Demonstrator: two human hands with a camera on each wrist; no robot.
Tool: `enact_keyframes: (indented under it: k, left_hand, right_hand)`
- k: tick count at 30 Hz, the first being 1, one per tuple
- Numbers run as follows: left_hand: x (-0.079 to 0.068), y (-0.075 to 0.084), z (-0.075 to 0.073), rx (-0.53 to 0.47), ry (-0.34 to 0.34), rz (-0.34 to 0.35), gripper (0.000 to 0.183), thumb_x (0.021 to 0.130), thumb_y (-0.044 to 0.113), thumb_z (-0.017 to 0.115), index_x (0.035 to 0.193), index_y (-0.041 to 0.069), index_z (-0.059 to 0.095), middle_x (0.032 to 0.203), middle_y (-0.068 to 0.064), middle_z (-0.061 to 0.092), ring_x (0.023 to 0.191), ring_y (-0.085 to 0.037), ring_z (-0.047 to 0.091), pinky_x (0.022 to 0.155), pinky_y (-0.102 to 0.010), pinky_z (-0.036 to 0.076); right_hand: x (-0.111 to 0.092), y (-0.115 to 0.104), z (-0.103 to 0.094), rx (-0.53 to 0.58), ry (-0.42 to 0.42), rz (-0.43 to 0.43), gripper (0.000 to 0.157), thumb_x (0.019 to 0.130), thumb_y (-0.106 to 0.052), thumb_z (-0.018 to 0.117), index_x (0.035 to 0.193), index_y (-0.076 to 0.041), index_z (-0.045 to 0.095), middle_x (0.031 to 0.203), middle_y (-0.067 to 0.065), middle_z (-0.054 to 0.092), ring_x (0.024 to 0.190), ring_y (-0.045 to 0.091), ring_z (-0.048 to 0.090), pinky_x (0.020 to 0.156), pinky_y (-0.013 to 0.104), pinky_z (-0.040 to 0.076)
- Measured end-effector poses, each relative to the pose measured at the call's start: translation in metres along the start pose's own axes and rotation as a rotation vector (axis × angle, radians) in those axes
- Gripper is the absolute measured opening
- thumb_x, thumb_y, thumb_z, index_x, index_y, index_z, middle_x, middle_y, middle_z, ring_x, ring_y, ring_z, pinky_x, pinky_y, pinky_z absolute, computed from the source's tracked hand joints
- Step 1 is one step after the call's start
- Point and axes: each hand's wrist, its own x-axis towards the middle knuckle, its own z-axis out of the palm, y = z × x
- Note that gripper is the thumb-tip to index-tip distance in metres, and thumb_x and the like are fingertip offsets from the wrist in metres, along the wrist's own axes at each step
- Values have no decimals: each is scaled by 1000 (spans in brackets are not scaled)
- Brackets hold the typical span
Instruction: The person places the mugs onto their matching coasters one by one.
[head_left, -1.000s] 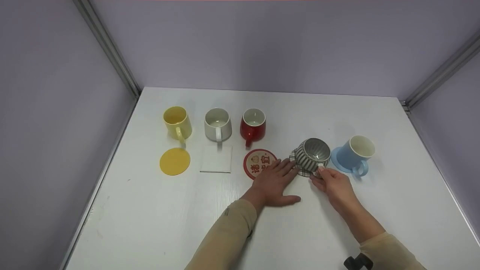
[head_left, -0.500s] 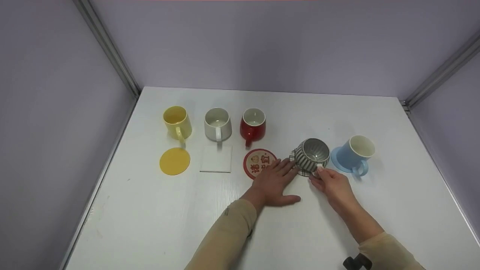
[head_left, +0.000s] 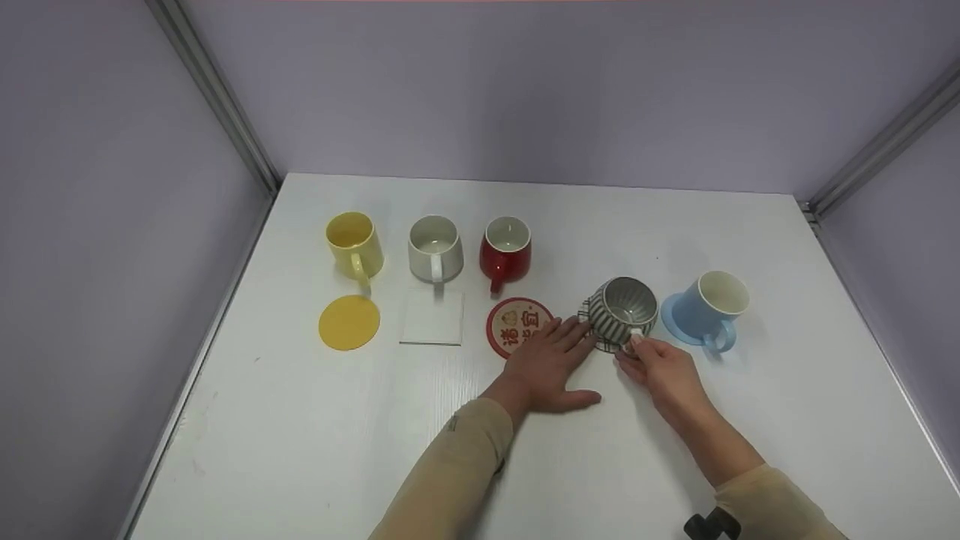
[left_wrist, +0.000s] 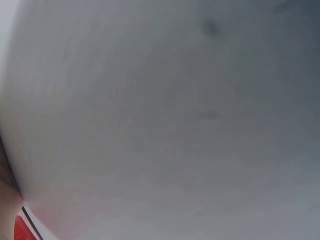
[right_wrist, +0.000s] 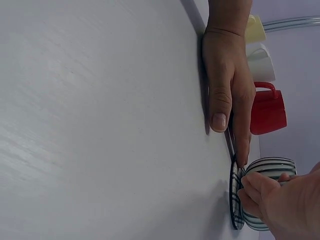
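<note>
A striped mug [head_left: 622, 310], dark and pale, is over a round checked coaster [head_left: 604, 346] and covers most of it. My right hand [head_left: 670, 377] pinches the mug's handle. In the right wrist view the coaster [right_wrist: 236, 200] lies under the mug [right_wrist: 272, 165], with the right fingers around the handle side. My left hand [head_left: 546, 367] lies flat with its fingers straight. Its fingertips touch the near left edge of the checked coaster, and the hand covers part of a red coaster [head_left: 514, 326] with lettering. The left wrist view shows mostly blurred white tabletop.
A light blue mug [head_left: 712, 307] stands partly on a blue coaster [head_left: 679, 319] at right. Yellow [head_left: 354, 247], white [head_left: 436, 251] and red mugs [head_left: 506, 259] stand in a row at the back. Before them lie a yellow coaster [head_left: 349, 322] and a white square coaster [head_left: 433, 319].
The striped mug has shifted slightly to the left, and my right hand has moved with it. The left hand has stayed in place.
</note>
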Motion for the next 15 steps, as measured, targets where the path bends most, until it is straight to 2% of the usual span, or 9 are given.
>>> enact_keyframes:
  k: [15]
  left_hand:
    - [0, 2, -2, -12, 6, -4, 102, 95, 88, 27, 172, 23, 15, 178, 3, 12, 163, -16, 6, 130, -35, 5]
  right_hand:
    - [2, 0, -2, -11, 1, 14, 55, 118, -25, 39, 156, 14, 36, 161, 32, 40, 146, 37, 48, 109, 33, 47]
